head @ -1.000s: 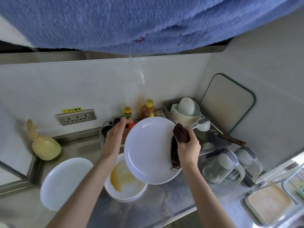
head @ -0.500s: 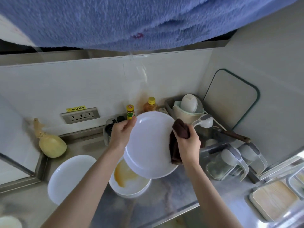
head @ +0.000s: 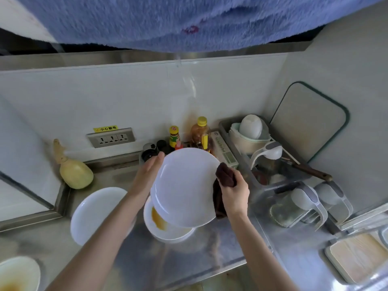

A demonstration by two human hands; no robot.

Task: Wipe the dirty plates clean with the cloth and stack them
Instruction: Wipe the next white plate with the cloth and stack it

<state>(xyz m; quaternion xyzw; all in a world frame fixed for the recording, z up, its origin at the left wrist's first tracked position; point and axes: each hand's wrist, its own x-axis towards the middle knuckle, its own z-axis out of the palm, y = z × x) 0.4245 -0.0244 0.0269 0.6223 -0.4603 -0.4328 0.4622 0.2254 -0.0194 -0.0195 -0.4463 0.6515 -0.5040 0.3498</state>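
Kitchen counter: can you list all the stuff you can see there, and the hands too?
held plate: 1, white, tilted above the counter, looks clean
cloth: 1, dark brown, at the held plate's right edge
stained plate: 1, white with brown sauce, on the counter under the held plate
clean plate: 1, white, on the counter to the left
corner plate: 1, white with brown stain, bottom left
bottles: 2 plain to see, yellow caps, by the back wall
gourd: 1, yellow, left of the outlets
outlets: 1 strip, grey, on the wall
cutting board: 1, pale with dark rim, leaning on the right wall
left hand: behind the held plate's left edge, fingers straight
right hand: grips the cloth
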